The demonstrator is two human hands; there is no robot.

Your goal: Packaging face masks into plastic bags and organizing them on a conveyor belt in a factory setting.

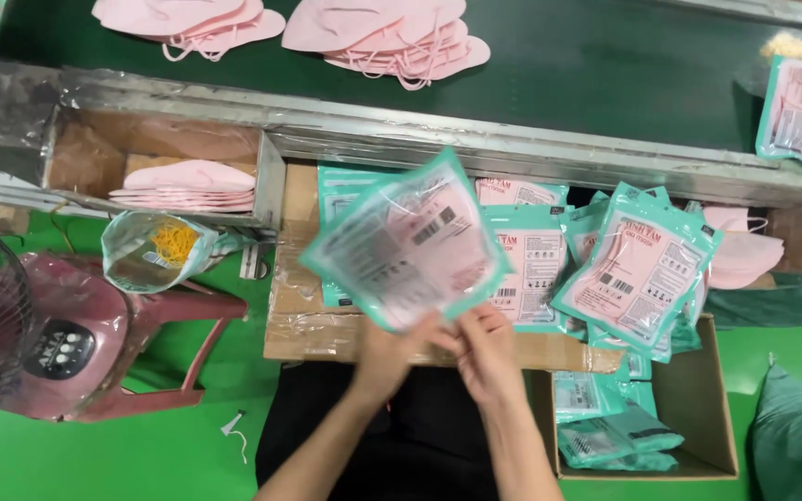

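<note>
Left hand and right hand both pinch a glossy, teal-edged pouch (blurred) at its 6 o'clock edge.

The packet gripped by the left hand and right hand is clear film with a teal border, pale pink showing through, and a black barcode patch. The packets stacked on the cardboard share that teal-and-pink scheme. The loose masks are plain pink on the dark green belt. The floor is bright green, the plastic stool dull red, the carton brown.
</note>
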